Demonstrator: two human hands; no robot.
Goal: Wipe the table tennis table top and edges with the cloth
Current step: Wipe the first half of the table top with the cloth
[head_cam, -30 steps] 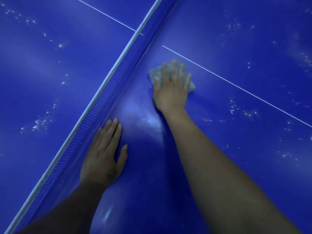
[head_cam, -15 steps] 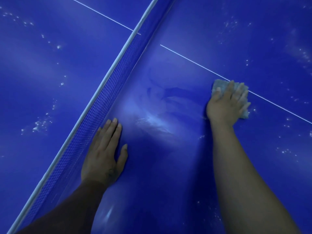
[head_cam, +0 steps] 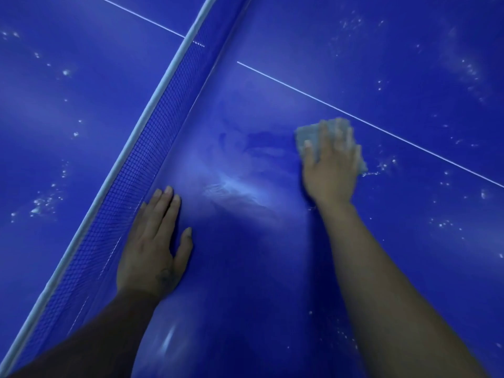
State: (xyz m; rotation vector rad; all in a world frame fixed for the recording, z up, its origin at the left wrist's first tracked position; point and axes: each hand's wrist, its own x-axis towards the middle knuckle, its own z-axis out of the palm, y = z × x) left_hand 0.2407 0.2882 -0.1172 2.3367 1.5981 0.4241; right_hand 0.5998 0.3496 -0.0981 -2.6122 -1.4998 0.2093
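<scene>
One left hand (head_cam: 152, 252), one right hand (head_cam: 330, 170), one cloth (head_cam: 306, 135), one table (head_cam: 272, 268), one net (head_cam: 122, 192), one white line (head_cam: 409, 142).

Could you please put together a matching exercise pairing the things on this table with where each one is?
Things: 1 left hand; 2 cloth; 3 net; 4 white line.
Places: a under the right hand; b flat on the table beside the net; c upright across the table; d just beyond the cloth.
Pairs: 1-b, 2-a, 3-c, 4-d.
</scene>
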